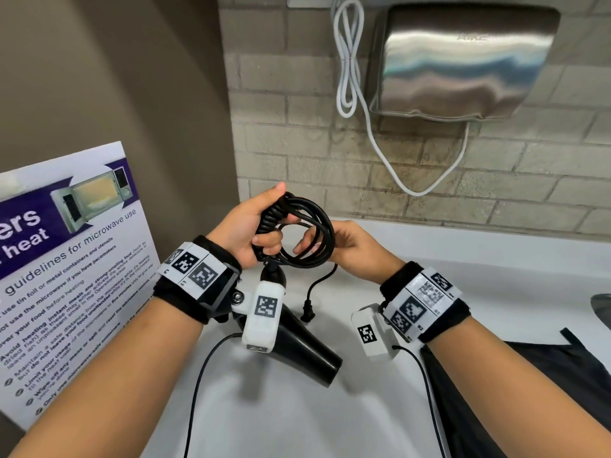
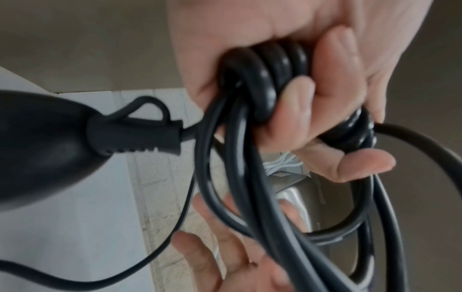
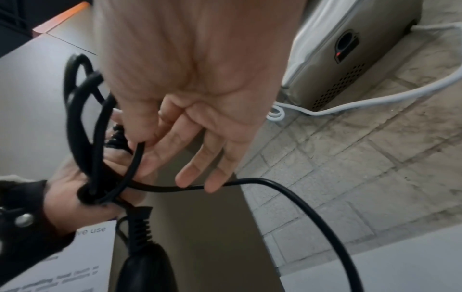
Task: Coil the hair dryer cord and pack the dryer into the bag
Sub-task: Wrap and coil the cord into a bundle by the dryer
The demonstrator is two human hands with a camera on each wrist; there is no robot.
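We see two bare hands raised above a white counter [image 1: 463, 259], working a black hair dryer cord [image 1: 314, 226]. The left hand [image 1: 244, 226] has its fingers curled tightly round a bundle of gathered loops, including the springy spiral section, which sits in the palm with the thumb over the top. The hair dryer [image 1: 297, 335] hangs below that fist by its cord, nozzle pointing down and to the right, above the counter. The right hand [image 1: 344, 246] is just beside the loops with its fingers loosely spread and nearly straight. The loose tail of the cord drops between the wrists and ends in a plug [image 1: 308, 307] close to the counter. A dark bag [image 1: 545, 375] lies on the counter at the right, well apart from the dryer.

The left wrist view shows the spiral coils [image 2: 272, 79] pressed under the curled fingers [image 2: 295, 102], and the ribbed strain relief [image 2: 135, 136] where the cord enters the handle. The right wrist view shows what the head view hides: one strand [image 3: 190, 187] passes across the right fingertips [image 3: 212, 181]; whether they pinch it or merely touch it we cannot tell. Behind, a steel hand dryer [image 1: 463, 61] hangs on a brick wall, and a microwave guidelines poster [image 1: 72, 266] leans at the left.
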